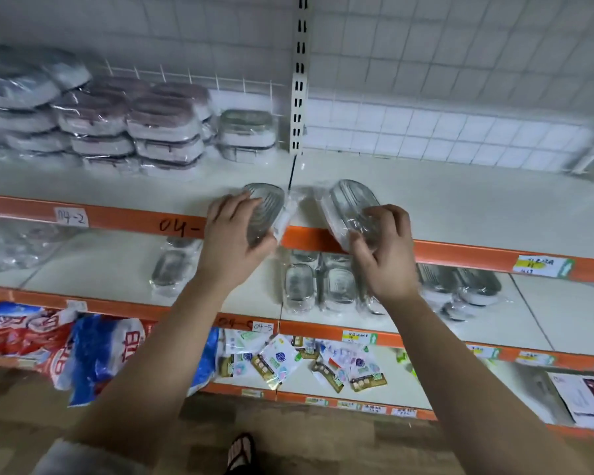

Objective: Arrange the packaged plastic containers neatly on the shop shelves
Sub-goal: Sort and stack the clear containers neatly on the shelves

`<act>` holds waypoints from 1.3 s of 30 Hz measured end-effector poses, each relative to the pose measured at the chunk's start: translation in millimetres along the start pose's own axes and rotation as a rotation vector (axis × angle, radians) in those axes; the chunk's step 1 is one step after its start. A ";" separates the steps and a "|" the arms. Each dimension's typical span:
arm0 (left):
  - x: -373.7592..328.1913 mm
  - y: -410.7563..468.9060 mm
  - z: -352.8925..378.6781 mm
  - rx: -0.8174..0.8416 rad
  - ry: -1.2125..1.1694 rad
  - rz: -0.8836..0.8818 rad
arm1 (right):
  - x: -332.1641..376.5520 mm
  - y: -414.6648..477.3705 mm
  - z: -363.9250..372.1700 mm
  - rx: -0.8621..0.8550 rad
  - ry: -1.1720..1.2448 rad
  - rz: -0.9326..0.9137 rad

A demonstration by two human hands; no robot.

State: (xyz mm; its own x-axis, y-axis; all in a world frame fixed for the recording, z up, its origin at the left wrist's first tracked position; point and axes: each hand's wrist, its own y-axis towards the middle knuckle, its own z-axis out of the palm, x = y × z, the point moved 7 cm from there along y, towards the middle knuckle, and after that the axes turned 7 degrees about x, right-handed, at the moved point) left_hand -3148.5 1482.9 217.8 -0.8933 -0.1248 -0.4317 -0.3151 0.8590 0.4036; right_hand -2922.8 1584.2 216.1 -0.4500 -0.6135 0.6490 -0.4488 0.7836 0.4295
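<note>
My left hand grips a clear oval container wrapped in plastic, held tilted over the front lip of the upper shelf. My right hand holds a second wrapped oval container, also tilted, its far end over the same shelf. The two containers are apart, either side of the shelf's centre seam. More wrapped containers of this kind lie on the middle shelf, partly hidden by my forearms.
Stacks of wrapped lidded boxes fill the upper shelf's left half; one greenish box stands by the slotted upright. Orange shelf edges carry labels. The bottom shelf holds small packets and blue-red bags.
</note>
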 end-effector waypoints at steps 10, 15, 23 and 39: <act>87.7 100.1 9.9 0.229 0.136 0.014 | -5.4 90.8 63.1 0.219 -0.252 0.084; 106.5 129.9 19.7 0.282 0.109 0.079 | -7.9 112.5 83.6 0.240 -0.210 0.151; 117.7 159.1 37.1 0.206 0.198 0.086 | -7.9 135.1 109.0 0.189 -0.309 0.143; 120.3 130.5 12.8 0.109 0.143 0.174 | 2.8 131.9 100.9 0.042 -0.246 -0.018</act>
State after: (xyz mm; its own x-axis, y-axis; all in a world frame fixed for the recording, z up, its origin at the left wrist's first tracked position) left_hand -3292.9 1586.3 208.3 -0.9697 -0.0326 -0.2420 -0.1231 0.9211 0.3693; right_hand -3061.2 1675.9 211.2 -0.6137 -0.6366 0.4670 -0.4876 0.7708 0.4099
